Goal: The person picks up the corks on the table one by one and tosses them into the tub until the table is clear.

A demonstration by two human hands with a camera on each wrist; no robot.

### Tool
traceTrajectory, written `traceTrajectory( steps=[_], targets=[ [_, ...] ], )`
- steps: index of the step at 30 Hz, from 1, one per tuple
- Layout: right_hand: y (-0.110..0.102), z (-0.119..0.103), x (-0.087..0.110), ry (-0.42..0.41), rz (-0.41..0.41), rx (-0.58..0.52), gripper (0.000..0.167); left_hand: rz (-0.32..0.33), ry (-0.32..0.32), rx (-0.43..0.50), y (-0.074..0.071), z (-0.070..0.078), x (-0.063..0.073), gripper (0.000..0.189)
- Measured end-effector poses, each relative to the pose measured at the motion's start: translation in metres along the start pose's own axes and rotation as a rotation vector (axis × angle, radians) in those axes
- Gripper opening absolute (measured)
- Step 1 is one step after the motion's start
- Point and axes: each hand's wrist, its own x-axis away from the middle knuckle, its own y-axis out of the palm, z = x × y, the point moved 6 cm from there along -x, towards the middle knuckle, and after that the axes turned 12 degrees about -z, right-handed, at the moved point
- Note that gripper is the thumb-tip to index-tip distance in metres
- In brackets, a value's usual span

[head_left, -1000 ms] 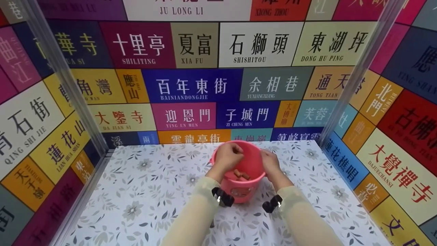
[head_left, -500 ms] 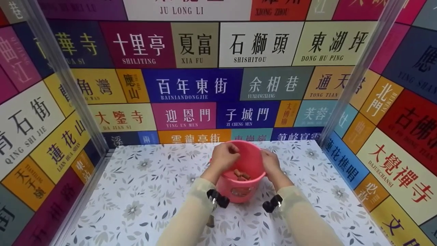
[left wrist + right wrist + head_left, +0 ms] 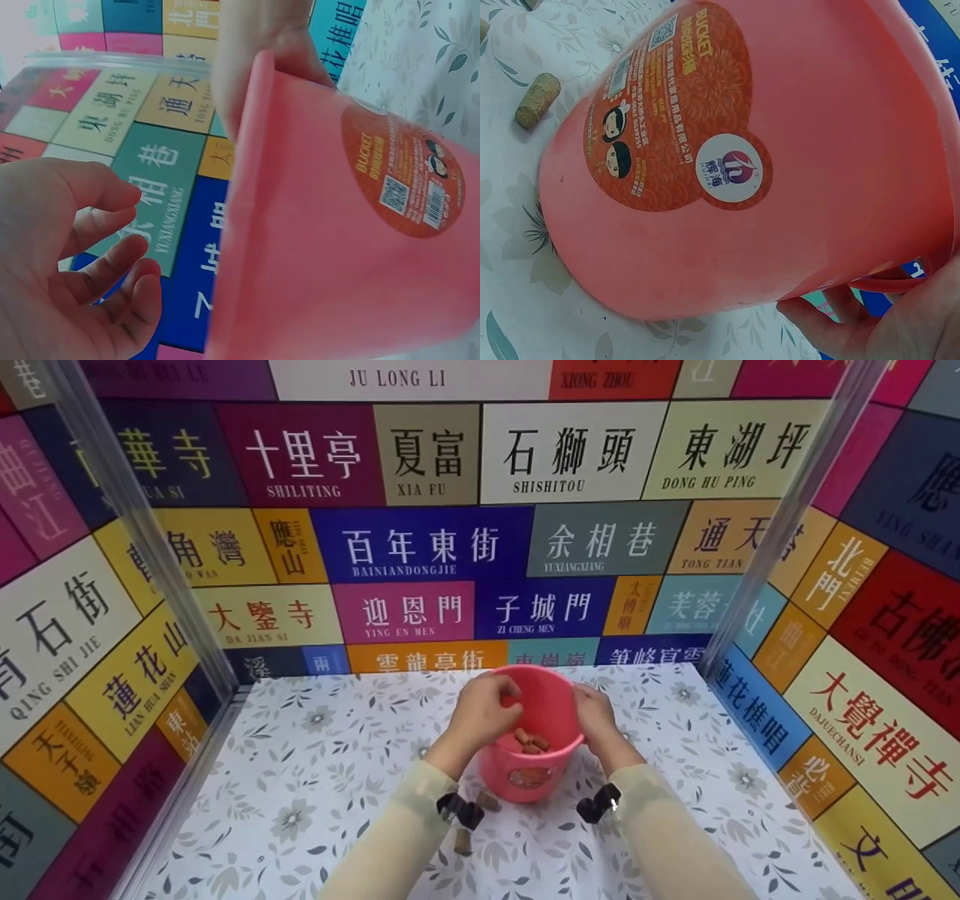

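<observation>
On the left, a cream sleeve (image 3: 390, 829) is covering the forearm and reaching from the near edge toward the far side of the white, leaf-printed table surface (image 3: 360, 765). Just right of this sleeve, a brown, cylindrical cork stopper (image 3: 463, 841) is resting on the table, its long axis appearing to run near to far. Farther off, the left hand (image 3: 480, 712) is hovering beside the left rim of the bucket; its fingers are curving loosely and holding nothing, and a gap is showing between them and the rim. Slightly to the right and near of that hand, a second brown cork stopper (image 3: 489, 801) is lying on its side next to the bucket's base, its long axis slanting. The governing relation is this: both loose stoppers are lying on the near side of the left hand, which is the nearer of the two, while the bucket's mouth is opening immediately to its right. The pink, tapered plastic bucket (image 3: 529, 780) is standing roughly upright, mouth upward. Several small brown cylindrical pieces (image 3: 531, 742) are lying together inside, at the bottom. On the right, the right hand (image 3: 598, 716) is gripping the bucket at its right rim; the far fingers are partly hidden.
</observation>
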Motion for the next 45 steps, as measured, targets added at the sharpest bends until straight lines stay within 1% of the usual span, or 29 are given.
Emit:
traceTrajectory(
  steps=[3,7,9,12,18,23,28,31,35,39,41,42,45],
  targets=[
    [0.0,0.0,0.0,0.005,-0.005,0.002,0.045,-0.009,0.025,0.025,-0.004,0.004,0.005,0.013],
    [0.001,0.0,-0.001,0.002,-0.006,0.002,0.044,-0.023,0.039,0.076,-0.011,0.007,0.014,0.013],
    [0.001,0.0,-0.001,0.004,-0.01,0.003,0.045,-0.028,0.043,0.07,-0.014,0.006,0.02,0.012],
    [0.001,0.0,0.0,0.006,-0.012,0.002,0.046,-0.029,0.052,0.028,-0.017,0.003,0.029,0.013],
    [0.001,0.0,0.002,0.013,-0.005,-0.01,0.047,-0.023,0.07,-0.072,-0.019,-0.011,0.045,0.011],
    [0.001,0.0,0.002,0.025,-0.021,-0.019,0.048,-0.011,0.069,-0.105,-0.022,-0.023,0.056,0.009],
    [0.0,0.0,0.002,0.023,-0.022,-0.019,0.048,0.013,0.052,-0.105,-0.027,-0.036,0.066,0.006],
    [0.0,0.0,0.002,0.016,-0.012,-0.02,0.047,0.015,0.011,-0.099,-0.029,-0.047,0.073,0.007],
    [0.001,0.001,0.001,0.015,-0.009,-0.025,0.045,0.035,-0.024,-0.109,-0.031,-0.061,0.084,0.008],
    [0.0,0.002,0.0,0.014,-0.009,-0.032,0.046,0.073,-0.024,-0.099,-0.034,-0.071,0.092,0.008],
    [0.0,0.002,-0.001,0.009,-0.006,-0.038,0.046,0.087,-0.022,-0.078,-0.035,-0.074,0.096,0.008],
    [0.0,0.002,-0.001,0.005,-0.006,-0.038,0.046,0.092,-0.021,-0.07,-0.036,-0.076,0.098,0.008],
    [0.0,0.001,-0.001,-0.005,-0.003,-0.031,0.046,0.09,-0.043,-0.038,-0.035,-0.08,0.103,0.007]
  ],
)
